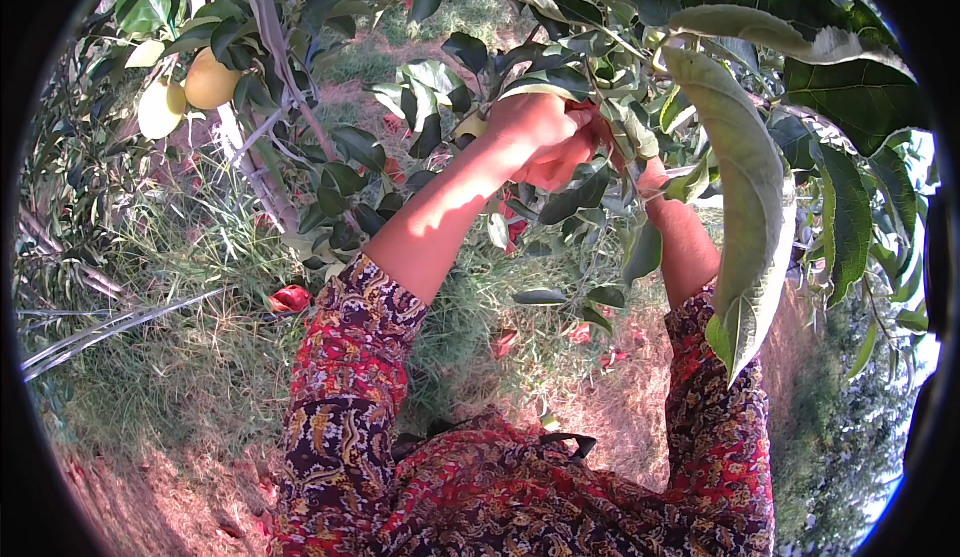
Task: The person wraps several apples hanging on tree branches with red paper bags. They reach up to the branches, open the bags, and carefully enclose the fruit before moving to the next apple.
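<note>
My left hand (pixel 544 136) reaches up into the leafy branches of a fruit tree, its fingers curled inward. A small dark red piece (pixel 583 110), perhaps paper, shows at its fingertips; what lies inside the grasp is hidden. My right hand (pixel 651 176) comes up from the other side and is mostly covered by leaves (pixel 630 129), so its fingers cannot be made out. The two hands are close together among the foliage. Just left of my left wrist, a pale yellow fruit (pixel 471 126), likely an apple, is partly hidden by leaves.
Two yellow fruits (pixel 212 79) hang at the upper left beside a slim trunk (pixel 259 167). A large curled leaf (pixel 739 182) hangs close at right. Red crumpled wrappers (pixel 289 299) lie in the grass (pixel 187 362). Pale strands (pixel 112 335) stretch across the left.
</note>
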Available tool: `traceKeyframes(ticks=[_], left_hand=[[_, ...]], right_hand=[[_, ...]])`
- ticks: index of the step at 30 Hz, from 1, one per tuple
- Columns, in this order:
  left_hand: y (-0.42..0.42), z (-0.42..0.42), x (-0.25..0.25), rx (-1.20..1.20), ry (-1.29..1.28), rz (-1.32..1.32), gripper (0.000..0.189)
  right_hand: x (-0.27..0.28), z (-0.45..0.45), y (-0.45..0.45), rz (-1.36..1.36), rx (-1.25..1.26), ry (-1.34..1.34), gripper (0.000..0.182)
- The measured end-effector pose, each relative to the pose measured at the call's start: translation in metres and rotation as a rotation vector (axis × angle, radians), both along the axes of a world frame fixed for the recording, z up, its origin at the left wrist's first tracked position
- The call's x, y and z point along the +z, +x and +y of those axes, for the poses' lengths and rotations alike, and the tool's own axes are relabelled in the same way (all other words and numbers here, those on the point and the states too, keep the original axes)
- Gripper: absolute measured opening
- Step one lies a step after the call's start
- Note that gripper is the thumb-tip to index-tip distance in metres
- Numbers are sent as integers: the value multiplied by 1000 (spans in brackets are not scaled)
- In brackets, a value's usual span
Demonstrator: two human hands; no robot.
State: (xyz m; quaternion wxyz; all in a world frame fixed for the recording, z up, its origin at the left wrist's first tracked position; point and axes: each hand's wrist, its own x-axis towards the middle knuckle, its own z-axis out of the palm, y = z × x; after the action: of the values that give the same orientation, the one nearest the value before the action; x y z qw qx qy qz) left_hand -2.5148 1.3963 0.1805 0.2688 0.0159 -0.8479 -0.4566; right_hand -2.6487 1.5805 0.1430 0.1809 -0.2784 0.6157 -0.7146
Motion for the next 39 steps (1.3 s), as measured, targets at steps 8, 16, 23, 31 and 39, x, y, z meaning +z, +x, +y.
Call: traceKeyframes(ticks=[8, 16, 23, 31, 39], left_hand=[[-17, 2, -13, 155, -141, 387, 21], [-33, 7, -29, 160, 61, 290, 24], [-17, -1, -53, 203, 144, 410, 24], [-26, 6, -89, 269, 535, 602, 13], [-24, 6, -96, 134, 553, 641, 16]], right_hand=[[0, 15, 7, -40, -36, -24, 39], [2, 24, 6, -64, -78, -61, 40], [-10, -1, -7, -95, -29, -125, 41], [-19, -14, -12, -125, -1, -158, 43], [-38, -27, -13, -157, 43, -207, 44]])
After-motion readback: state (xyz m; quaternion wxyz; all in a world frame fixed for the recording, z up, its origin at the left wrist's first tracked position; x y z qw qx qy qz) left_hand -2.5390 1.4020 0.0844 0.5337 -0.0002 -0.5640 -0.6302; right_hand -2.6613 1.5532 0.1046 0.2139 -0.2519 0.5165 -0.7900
